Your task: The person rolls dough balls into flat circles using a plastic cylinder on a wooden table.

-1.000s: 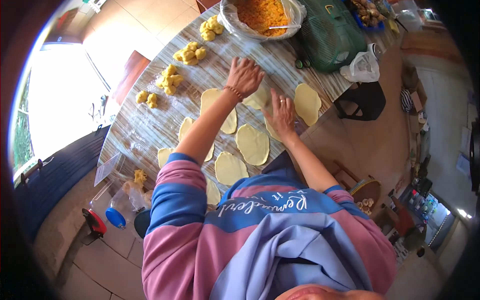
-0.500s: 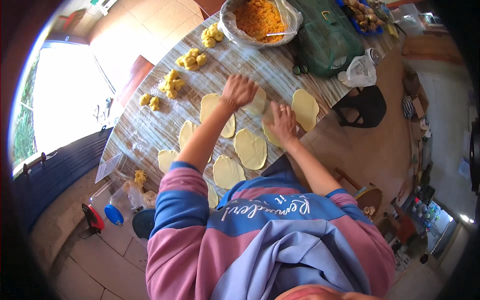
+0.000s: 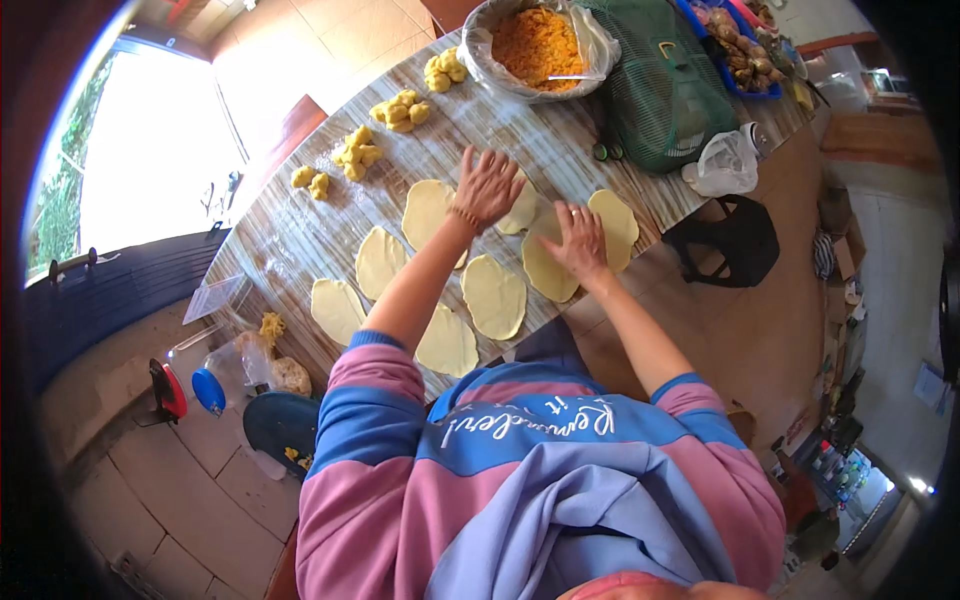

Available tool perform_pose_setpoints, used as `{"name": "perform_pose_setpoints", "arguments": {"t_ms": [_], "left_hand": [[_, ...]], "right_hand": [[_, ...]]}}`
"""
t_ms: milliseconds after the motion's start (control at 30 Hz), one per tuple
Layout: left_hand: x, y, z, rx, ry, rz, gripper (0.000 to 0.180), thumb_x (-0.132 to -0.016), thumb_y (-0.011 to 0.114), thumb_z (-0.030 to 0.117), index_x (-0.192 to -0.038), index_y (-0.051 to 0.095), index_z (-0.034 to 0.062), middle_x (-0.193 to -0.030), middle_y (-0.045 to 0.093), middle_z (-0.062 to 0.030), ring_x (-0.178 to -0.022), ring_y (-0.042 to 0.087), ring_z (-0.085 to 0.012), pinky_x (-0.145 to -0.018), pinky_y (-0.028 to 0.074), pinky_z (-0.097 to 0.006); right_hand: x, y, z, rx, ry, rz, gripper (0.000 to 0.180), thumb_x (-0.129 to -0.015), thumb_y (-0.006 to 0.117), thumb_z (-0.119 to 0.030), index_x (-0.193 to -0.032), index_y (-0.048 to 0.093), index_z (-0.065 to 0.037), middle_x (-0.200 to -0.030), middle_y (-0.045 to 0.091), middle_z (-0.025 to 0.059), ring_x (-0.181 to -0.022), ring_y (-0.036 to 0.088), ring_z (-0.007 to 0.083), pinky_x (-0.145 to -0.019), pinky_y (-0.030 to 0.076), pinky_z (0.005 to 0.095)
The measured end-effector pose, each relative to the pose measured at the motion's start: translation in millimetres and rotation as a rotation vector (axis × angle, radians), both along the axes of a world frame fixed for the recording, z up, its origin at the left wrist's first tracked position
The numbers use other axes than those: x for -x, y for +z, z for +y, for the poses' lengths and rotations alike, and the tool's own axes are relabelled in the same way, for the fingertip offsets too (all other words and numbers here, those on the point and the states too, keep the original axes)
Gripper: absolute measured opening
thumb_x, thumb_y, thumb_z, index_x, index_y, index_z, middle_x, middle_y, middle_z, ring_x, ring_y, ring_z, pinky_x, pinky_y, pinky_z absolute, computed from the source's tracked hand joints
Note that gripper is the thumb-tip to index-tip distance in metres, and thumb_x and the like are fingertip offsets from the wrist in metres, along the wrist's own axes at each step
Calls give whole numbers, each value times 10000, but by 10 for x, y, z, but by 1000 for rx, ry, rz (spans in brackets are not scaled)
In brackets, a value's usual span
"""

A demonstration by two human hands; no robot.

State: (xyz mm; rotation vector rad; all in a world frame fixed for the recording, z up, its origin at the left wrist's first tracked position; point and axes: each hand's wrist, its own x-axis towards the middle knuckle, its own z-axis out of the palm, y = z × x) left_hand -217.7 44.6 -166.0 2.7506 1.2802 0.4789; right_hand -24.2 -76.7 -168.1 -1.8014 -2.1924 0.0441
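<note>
My left hand (image 3: 487,187) lies palm down with its fingers spread, at the left side of a flattened dough piece (image 3: 519,210). My right hand (image 3: 580,240) is stretched out over the upper right part of another dough piece (image 3: 545,270), its fingers apart. Neither hand grips anything. Several more flat, pale yellow dough ovals lie around them, among them one nearer me (image 3: 495,298), one at the right (image 3: 617,230) and one beyond my left forearm (image 3: 425,210). My left forearm hides parts of the dough beneath it.
Clusters of yellow dough lumps (image 3: 400,110) line the far left of the wooden-patterned table (image 3: 290,235). At the back stand a lined bowl (image 3: 478,58) of orange filling, a green mesh cover (image 3: 665,100) and a blue basket (image 3: 742,95). A black stool (image 3: 735,240) stands beyond the right edge.
My left hand has opened from bent fingers to spread ones. My right hand's fingers have straightened over the dough. The whole view has shifted slightly.
</note>
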Motion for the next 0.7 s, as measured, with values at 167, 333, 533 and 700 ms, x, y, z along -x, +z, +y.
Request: {"name": "perform_pose_setpoints", "arguments": {"t_ms": [167,333,533,700], "left_hand": [[-186,212,518,175,23,58,413,-981,468,417,-901,689,77,-987,671,-101,-1028,582,-294,-935,432,-481],[164,347,469,282,170,-33,482,-998,439,429,-807,705,75,-849,686,-151,-861,637,-351,-791,506,-464],[483,-34,-875,197,277,-52,299,-941,533,355,-1001,594,68,-1014,600,-139,-981,544,-322,-861,417,-456],[520,90,-1456,156,299,-145,462,-920,577,347,-1258,536,35,-1261,527,-145,-1232,445,-335,-1081,305,-502]], "right_hand": [[-324,191,377,147,83,127,673,-789,712,-560,-1182,554,-37,-988,645,144,-971,601,321,-917,430,442],[-301,92,554,-56,248,182,695,-782,693,-585,-1219,542,-66,-1064,611,118,-1022,570,305,-917,440,431],[-93,-60,102,3,309,-33,703,-763,710,-554,-1279,522,-114,-1089,588,84,-1075,532,267,-895,408,438],[-166,-14,-161,-11,361,1,730,-678,799,-494,-1250,544,-119,-1046,600,74,-1014,547,246,-870,407,422]]}}
